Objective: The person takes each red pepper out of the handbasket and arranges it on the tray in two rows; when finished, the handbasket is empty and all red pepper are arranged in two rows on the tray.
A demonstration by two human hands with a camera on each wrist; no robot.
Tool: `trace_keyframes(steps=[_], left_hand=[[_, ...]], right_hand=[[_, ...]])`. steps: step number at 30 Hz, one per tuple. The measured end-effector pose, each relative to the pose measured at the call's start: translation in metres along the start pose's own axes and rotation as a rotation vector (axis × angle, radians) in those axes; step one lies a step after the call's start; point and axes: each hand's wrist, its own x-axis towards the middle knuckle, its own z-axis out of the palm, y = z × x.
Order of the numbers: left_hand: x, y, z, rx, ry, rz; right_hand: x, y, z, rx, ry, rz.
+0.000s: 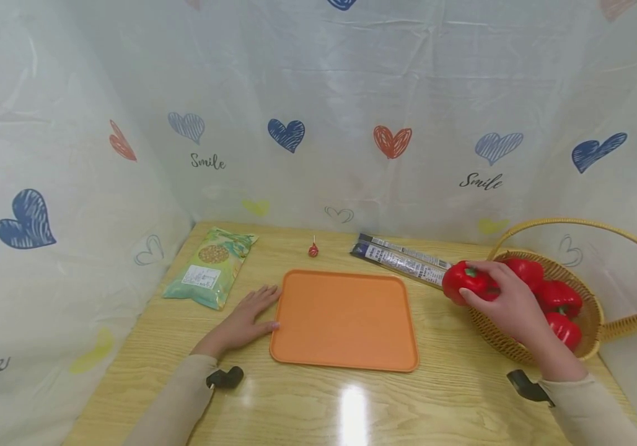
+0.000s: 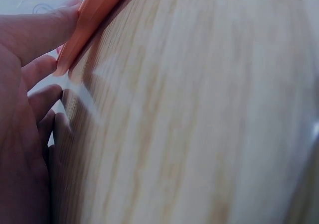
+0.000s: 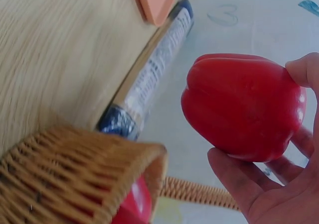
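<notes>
My right hand (image 1: pixel 505 297) grips a red bell pepper (image 1: pixel 465 282) between thumb and fingers, above the left rim of a wicker basket (image 1: pixel 491 337). The right wrist view shows this pepper (image 3: pixel 244 107) raised over the basket's edge, thumb on one side and fingers on the other. Several more red bell peppers (image 1: pixel 559 297) lie inside the basket. On the left, my left hand (image 1: pixel 243 325) rests with fingers extended beside an orange tray (image 1: pixel 343 322), thumb and fingertips at its left edge. The left wrist view has the thumb right at the tray's rim (image 2: pixel 94 20).
A green and yellow bag (image 1: pixel 209 266) with a white label lies at the left. Behind the tray is a red-wrapped lollipop (image 1: pixel 313 249). A long dark-and-silver package (image 1: pixel 399 259) lies at the back right. The basket's tall handle (image 1: pixel 631 238) leans toward the right curtain.
</notes>
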Motion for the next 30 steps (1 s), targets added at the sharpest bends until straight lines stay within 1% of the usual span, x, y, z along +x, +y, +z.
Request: trace_keyframes(steps=[9,21,26,30], left_hand=[[0.001,0.0,0.0,0.001,0.001,-0.004],[0.0,0.002,-0.001,-0.008,0.002,-0.015],[0.0,0.002,0.0,-0.012,0.001,-0.019],[0.0,0.002,0.0,-0.011,0.006,-0.015]], right_hand=[[0.007,-0.006,0.02,0.04,0.002,-0.053],[0.015,-0.023,0.052,0.158,-0.052,-0.083],[0.019,-0.03,0.066,0.165,-0.055,-0.112],[0.021,-0.038,0.075,0.169,-0.064,-0.112]])
